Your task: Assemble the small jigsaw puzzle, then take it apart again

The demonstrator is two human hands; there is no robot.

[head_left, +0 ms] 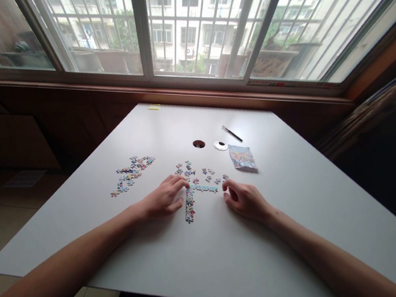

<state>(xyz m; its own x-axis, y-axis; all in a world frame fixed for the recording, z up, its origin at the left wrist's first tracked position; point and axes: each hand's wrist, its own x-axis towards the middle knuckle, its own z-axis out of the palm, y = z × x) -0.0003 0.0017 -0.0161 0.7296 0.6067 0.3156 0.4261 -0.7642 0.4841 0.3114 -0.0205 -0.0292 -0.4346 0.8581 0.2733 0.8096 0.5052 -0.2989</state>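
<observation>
A joined strip of jigsaw pieces (189, 206) lies on the white table (204, 258), with a short row (206, 188) branching right from its top. My left hand (164, 198) rests beside the strip's top, fingers stretched flat with the tips touching the corner. My right hand (243, 198) lies to the right of the row, fingers loosely curled and slightly apart, holding nothing that I can see. Several loose pieces (201, 173) are scattered just beyond both hands. A larger heap of pieces (131, 173) lies further left.
A small printed bag (242, 156) lies right of the loose pieces. Behind it are a pen (232, 133), a round metal cap (220, 145) and a cable hole (199, 144). A yellow note (154, 107) sits at the far edge, under the barred window.
</observation>
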